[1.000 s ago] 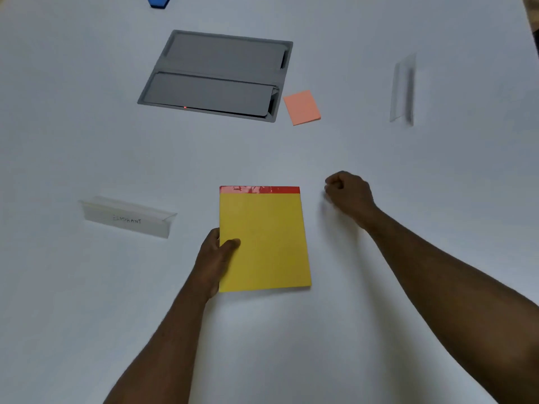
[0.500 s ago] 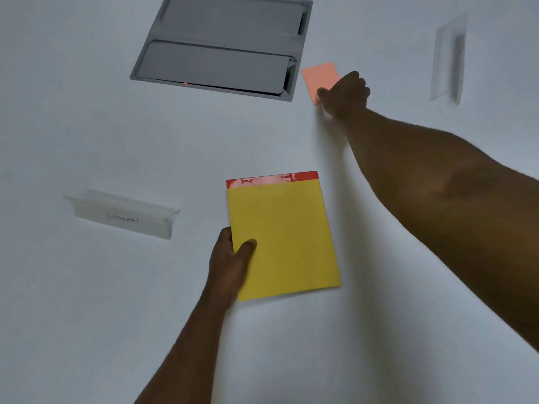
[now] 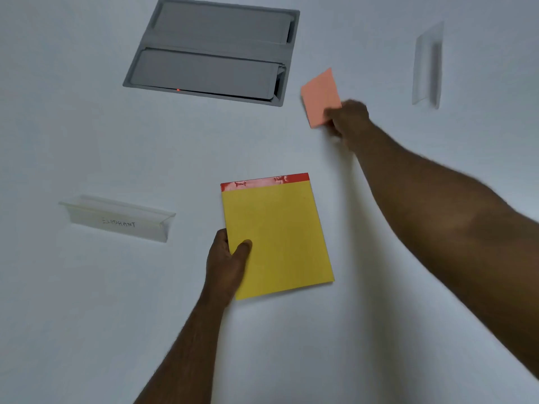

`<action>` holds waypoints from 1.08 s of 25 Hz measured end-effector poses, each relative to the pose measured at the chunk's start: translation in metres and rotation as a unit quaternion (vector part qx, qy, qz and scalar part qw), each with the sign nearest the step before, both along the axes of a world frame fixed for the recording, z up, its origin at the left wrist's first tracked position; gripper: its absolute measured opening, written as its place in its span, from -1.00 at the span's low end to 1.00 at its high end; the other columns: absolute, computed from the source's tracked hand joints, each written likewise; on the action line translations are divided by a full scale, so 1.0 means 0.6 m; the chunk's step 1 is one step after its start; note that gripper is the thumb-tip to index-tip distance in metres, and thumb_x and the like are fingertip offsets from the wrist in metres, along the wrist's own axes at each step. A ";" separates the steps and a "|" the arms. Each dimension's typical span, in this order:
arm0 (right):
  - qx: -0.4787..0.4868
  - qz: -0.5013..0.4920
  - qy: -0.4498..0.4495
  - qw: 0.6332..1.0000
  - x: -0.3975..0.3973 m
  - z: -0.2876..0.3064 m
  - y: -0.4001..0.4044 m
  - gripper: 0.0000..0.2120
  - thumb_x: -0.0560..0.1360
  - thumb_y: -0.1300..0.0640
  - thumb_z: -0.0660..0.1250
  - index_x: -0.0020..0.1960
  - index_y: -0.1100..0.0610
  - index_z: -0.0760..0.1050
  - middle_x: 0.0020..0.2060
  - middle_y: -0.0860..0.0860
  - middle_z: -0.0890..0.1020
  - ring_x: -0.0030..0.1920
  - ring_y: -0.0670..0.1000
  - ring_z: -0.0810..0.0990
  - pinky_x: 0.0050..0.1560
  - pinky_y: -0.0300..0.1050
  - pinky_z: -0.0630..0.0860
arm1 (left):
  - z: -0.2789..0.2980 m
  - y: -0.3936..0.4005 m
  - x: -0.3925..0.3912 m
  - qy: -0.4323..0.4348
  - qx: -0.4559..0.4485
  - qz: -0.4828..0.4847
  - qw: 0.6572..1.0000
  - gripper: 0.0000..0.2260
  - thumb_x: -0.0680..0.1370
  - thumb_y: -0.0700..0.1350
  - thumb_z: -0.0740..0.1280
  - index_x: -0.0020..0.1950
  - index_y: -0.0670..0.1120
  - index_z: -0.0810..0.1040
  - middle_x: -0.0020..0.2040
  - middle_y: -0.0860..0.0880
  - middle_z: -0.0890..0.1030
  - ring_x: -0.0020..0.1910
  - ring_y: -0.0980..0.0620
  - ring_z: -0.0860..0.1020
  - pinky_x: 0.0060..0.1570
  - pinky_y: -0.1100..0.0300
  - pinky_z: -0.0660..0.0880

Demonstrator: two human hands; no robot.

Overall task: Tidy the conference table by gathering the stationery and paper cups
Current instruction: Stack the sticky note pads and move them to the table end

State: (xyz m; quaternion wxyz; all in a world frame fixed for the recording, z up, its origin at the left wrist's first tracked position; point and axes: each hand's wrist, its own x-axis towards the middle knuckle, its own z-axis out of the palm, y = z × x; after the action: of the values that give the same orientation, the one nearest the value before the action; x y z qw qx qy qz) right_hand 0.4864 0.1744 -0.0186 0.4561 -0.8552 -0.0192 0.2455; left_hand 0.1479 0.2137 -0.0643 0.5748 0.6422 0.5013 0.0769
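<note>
Just beyond my right hand (image 3: 348, 119), the pink sticky pad (image 3: 320, 97) stands tilted off the white table (image 3: 87, 316), pinched by its near corner between my fingers, which I take as lifting it clear to carry. My left hand (image 3: 226, 262) clamps the yellow notepad (image 3: 277, 237) at its left edge, thumb on top, probably as the base of a stack. Left of that hand sits a clear name stand (image 3: 119, 218); the grey floor box (image 3: 213, 51) lies ahead. No cups in view.
</note>
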 end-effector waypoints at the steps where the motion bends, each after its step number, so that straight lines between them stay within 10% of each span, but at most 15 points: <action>1: 0.020 -0.014 0.016 1.000 -0.021 0.001 -0.027 -0.78 0.38 0.23 0.35 -0.40 0.10 0.39 -0.39 0.14 0.49 -0.45 0.02 0.39 -0.37 -0.09 0.36 | 0.002 -0.001 0.001 0.003 0.003 -0.001 1.000 -0.84 0.56 -0.18 0.35 0.08 0.02 0.46 -0.03 0.12 0.59 -0.05 0.09 0.59 -0.06 0.14 0.49; 10: 0.068 -0.153 0.071 0.983 -0.271 0.054 -0.349 -0.86 0.42 0.25 0.39 -0.09 0.11 0.46 0.02 0.16 0.59 0.04 0.18 0.59 0.13 0.15 0.57 | 0.022 -0.015 -0.010 -0.014 -0.098 0.043 0.994 -0.68 0.54 -0.16 0.33 0.28 -0.15 0.43 0.21 -0.16 0.56 0.11 -0.17 0.57 0.16 -0.14 0.53; 14: 0.149 -0.195 0.148 0.958 -0.375 0.089 -0.443 -0.55 0.45 0.39 0.33 0.27 0.10 0.36 0.14 0.18 0.52 0.07 0.16 0.58 0.03 0.05 0.58 | 0.036 -0.088 -0.083 -0.042 -0.170 0.088 0.981 -0.65 0.55 -0.22 0.30 0.33 -0.10 0.40 0.23 -0.16 0.55 0.11 -0.20 0.56 0.15 -0.23 0.52; 27: 0.314 -0.005 0.174 0.933 -0.596 0.249 -0.529 -0.70 0.46 0.50 0.19 0.00 0.19 0.54 0.11 0.16 0.53 -0.02 0.03 0.57 -0.06 -0.10 0.54 | 0.285 -0.300 -0.394 -0.245 -0.113 0.216 0.938 -0.65 0.58 -0.24 0.30 0.35 -0.02 0.42 0.22 -0.07 0.59 0.09 -0.16 0.61 -0.15 -0.06 0.61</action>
State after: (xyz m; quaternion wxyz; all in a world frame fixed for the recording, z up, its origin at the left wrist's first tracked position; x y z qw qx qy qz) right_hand 0.1288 -0.1431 0.1310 0.6983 -0.6125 -0.0115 0.3702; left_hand -0.0883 0.0338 0.1067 0.7183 0.4105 0.4768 0.2969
